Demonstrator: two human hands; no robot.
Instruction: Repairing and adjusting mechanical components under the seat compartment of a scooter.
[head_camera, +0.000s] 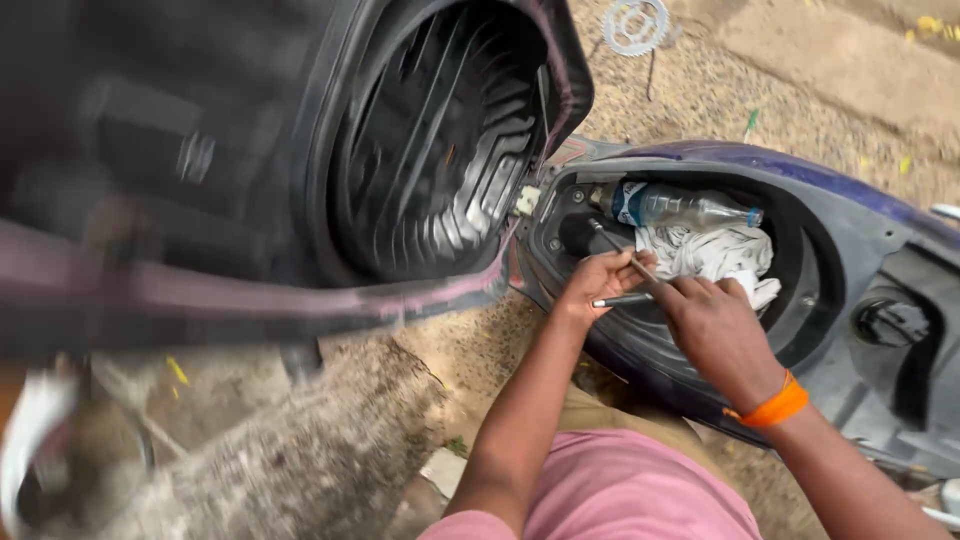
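raised ribbed black seat underside (440, 150) | left hand (598, 283) closed on thin metal rod (625, 258) | right hand (715, 330) pinching same rod | crumpled white cloth (715, 250), clear plastic bottle (680, 205) in scooter storage bin (800, 300) | gritty sandy ground (760, 90)

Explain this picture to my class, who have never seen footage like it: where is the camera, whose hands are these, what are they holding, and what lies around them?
The single picture comes from a camera worn on a person's head, looking down at their own two bare hands. No machine arm is involved. They are leaning over a scooter whose seat is lifted up, showing its ribbed black underside and the open storage tub beneath. The left hand and the right hand, which has an orange band at the wrist, together grip thin metal tools at the tub's front edge. Inside the tub lie a clear plastic bottle and a crumpled white cloth. The ground is gravelly, with a metal sprocket lying on it.
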